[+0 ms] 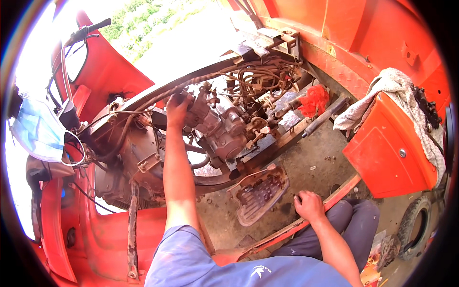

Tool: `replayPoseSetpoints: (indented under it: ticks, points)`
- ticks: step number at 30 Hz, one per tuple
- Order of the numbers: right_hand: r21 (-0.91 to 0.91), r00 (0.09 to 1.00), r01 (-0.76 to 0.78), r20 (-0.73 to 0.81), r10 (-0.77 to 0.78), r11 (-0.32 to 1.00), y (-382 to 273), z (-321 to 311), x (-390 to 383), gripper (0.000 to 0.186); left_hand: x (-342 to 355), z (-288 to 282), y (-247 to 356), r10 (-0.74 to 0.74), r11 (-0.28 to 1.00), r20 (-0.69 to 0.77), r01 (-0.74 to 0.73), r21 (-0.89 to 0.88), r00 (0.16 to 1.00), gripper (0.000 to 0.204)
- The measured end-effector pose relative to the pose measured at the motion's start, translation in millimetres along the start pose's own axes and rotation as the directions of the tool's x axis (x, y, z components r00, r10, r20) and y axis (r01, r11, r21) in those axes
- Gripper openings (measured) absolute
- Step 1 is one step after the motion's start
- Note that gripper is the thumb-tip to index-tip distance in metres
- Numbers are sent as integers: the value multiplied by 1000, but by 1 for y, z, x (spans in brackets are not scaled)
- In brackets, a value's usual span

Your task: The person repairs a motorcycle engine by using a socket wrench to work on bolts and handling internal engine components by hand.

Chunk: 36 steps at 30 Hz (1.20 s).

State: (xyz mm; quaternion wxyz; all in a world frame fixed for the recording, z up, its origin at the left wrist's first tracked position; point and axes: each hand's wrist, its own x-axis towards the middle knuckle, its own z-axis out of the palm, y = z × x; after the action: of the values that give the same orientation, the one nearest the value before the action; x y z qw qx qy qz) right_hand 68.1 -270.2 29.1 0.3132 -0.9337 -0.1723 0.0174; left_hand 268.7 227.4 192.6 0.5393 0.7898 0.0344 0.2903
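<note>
With the arm stretched far forward, my left hand (177,111) is at the end of the greasy engine (222,129), beside a ribbed hose (158,99). Its fingers are bent round something dark there that I cannot make out. My right hand (310,206) is low and to the right, by the red frame rail (342,193) near my knees. Its fingers are curled, and a small dark spot shows at the fingertips; whether that is an object or grime is unclear. Below the engine lies a dirty ribbed tray-like pan (262,197) with dark bits in it.
Tangled wiring (265,79) and a red rag (314,101) lie beyond the engine. On the right stand an orange-red box (389,148) draped with a grey towel (397,83) and a tyre (415,228). A blue face mask (38,128) hangs at the left, below the handlebar (86,32).
</note>
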Motion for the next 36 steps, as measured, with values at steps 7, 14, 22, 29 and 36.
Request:
replayPoseSetpoints:
  ticks: [7,14,22,29,36]
  points:
    - [-15,1000,-19,-3,19,1000,1,-1,-1,21,-4,22,11,98,990,-81,-89,108,992,41]
    - [8,999,-26,19,26,1000,-3,-4,1,21,-4,21,18,131,926,-124,-77,368,984,27]
    - [3,999,-24,21,24,1000,-2,-2,1,22,-2,15,10,109,952,-118,-69,297,987,27]
    - [-1,1000,-3,4,3,1000,0,0,0,22,-5,5,7,-76,975,14,78,-208,997,29]
    - [-15,1000,-3,7,3,1000,0,0,0,22,-5,14,7,60,997,-31,-62,-56,998,16]
